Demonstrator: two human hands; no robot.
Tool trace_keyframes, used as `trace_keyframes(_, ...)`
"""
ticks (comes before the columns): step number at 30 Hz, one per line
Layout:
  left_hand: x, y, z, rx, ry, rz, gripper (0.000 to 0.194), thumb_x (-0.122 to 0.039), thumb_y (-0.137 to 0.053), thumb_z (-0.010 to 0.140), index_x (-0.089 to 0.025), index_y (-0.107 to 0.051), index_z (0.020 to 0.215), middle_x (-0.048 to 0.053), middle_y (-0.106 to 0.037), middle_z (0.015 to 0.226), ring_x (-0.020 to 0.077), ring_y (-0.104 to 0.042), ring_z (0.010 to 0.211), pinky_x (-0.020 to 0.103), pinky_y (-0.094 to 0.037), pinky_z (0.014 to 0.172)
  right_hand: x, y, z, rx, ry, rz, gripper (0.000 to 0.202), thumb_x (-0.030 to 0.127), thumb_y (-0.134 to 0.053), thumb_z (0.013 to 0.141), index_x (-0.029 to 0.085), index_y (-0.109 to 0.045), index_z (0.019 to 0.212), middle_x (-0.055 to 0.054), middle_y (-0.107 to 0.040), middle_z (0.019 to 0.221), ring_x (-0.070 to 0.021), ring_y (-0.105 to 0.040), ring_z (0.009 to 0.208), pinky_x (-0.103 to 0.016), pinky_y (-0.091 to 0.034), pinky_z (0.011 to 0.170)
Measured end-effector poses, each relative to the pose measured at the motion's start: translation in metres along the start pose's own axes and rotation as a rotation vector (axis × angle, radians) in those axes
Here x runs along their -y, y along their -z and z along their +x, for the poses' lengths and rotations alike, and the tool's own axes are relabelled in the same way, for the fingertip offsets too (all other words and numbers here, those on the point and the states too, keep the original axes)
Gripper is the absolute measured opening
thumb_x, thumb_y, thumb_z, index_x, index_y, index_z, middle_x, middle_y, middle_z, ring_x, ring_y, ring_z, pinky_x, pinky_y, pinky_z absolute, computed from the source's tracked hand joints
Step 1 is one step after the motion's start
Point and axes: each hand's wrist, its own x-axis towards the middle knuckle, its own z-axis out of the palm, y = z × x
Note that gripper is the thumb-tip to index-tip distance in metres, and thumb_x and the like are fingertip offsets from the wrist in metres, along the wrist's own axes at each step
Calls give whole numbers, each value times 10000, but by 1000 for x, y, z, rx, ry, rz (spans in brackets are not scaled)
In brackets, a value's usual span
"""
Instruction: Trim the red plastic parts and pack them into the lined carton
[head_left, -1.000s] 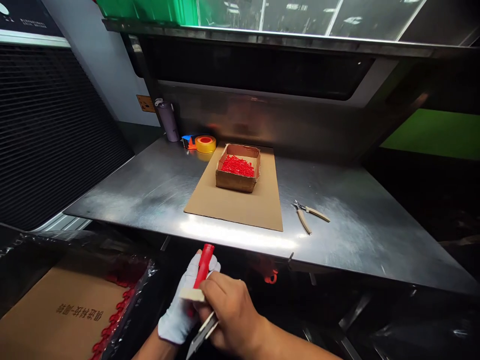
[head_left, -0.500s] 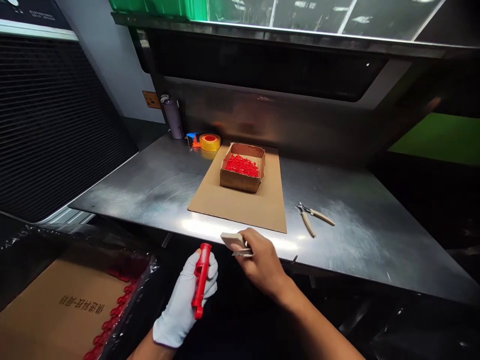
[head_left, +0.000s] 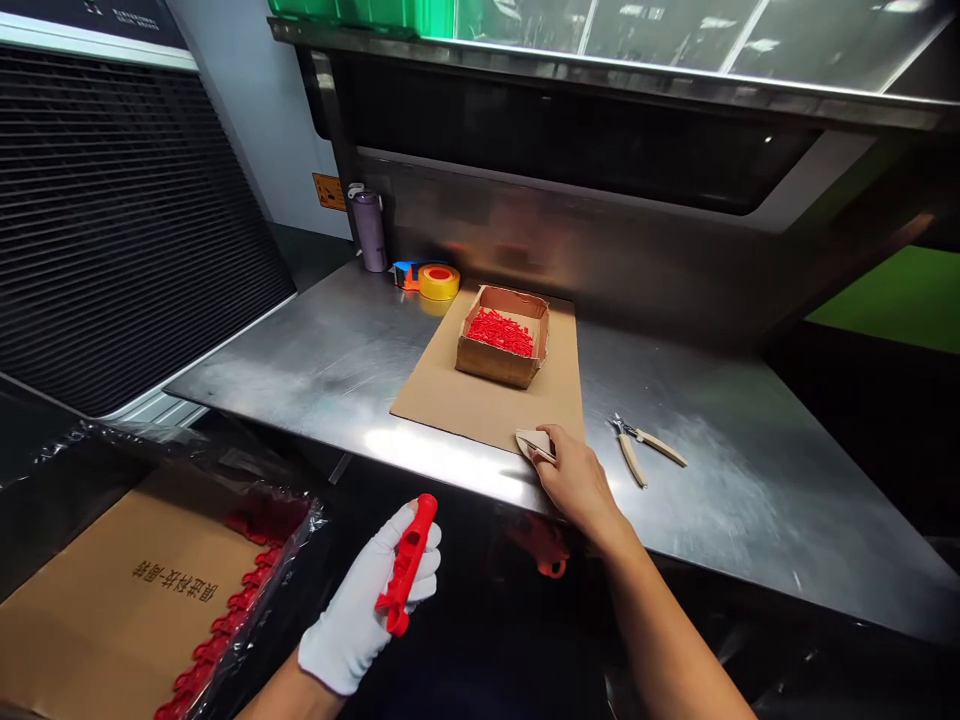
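My left hand point(head_left: 369, 590), in a white glove, is closed around a red plastic part point(head_left: 409, 560) with a tubular body, a hole in its side and a clip-like lower end. It is held in front of the table, below its front edge. My bare right hand point(head_left: 577, 475) is at the table's front edge, its fingers closed on a beige tool with a thin metal edge point(head_left: 535, 444). Its exact kind is hard to make out. This tool is over the near edge of the cardboard sheet point(head_left: 427, 395). Beige-handled nippers point(head_left: 641, 446) lie open to the right.
A cardboard box point(head_left: 495, 362) holding small red pieces stands on the sheet. Behind it are a tape dispenser point(head_left: 437, 282) and a purple bottle point(head_left: 368, 230). At lower left is a plastic-lined carton point(head_left: 112, 590) with red parts. Another red shape point(head_left: 546, 548) shows below the table edge.
My right hand has moved forward and right with the beige tool, to the table edge. My left hand has turned the red part, so its side hole shows. The view has shifted slightly.
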Motion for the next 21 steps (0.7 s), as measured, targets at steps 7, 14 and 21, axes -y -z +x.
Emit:
trace_keyframes(7,4,6,4,-142,-46,112,234,-295,-510,982,-126,-534,822,-27,-446,645,19,-284,405,139,-229,353,5,6,-2,13,-20,-89,337,273,-508,950,185,-597,1263,-116,-660,1205,-289,-615,1102,-361,-445,838)
trace_keyframes(14,8,0,2,-234,-85,199,224,-282,-526,965,-125,-542,807,14,-539,691,39,-386,433,147,-290,372,3,7,-2,11,-24,-144,372,293,-492,966,199,-578,1316,-105,-650,1189,-297,-613,1090,-374,-451,838)
trace_keyframes(21,12,-2,5,-282,-75,230,330,-397,-584,923,-132,-564,728,-16,-461,534,65,-372,388,178,-309,374,17,13,-36,-136,92,50,369,285,-540,916,174,-578,1266,-83,-648,993,-246,-622,849,-340,-444,711)
